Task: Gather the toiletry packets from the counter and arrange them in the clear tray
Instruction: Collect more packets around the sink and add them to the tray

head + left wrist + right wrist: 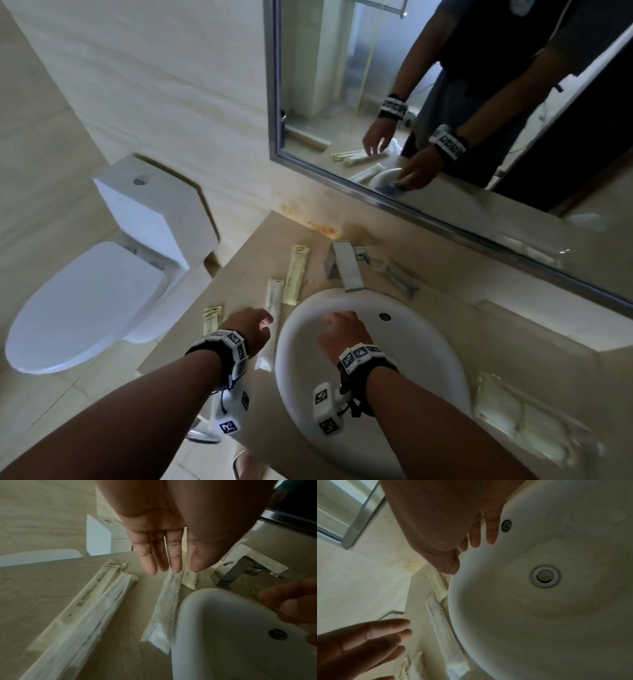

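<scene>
Several long paper toiletry packets lie on the beige counter left of the sink. A yellow packet (296,274) lies near the faucet and a white packet (274,297) beside it. A small yellow packet (212,318) is further left. My left hand (265,323) hovers over the white packet (169,601) with straight fingers (175,563) and holds nothing. Two more packets (102,599) lie side by side to its left. My right hand (334,320) hangs relaxed and empty over the sink basin (539,615). The clear tray (481,383) sits right of the sink with pale packets inside.
A chrome faucet (344,269) stands behind the white sink (428,342). A mirror (445,120) hangs on the wall above. A white toilet (102,291) stands left of the counter's edge. The counter's back strip carries a clear object (400,279) near the faucet.
</scene>
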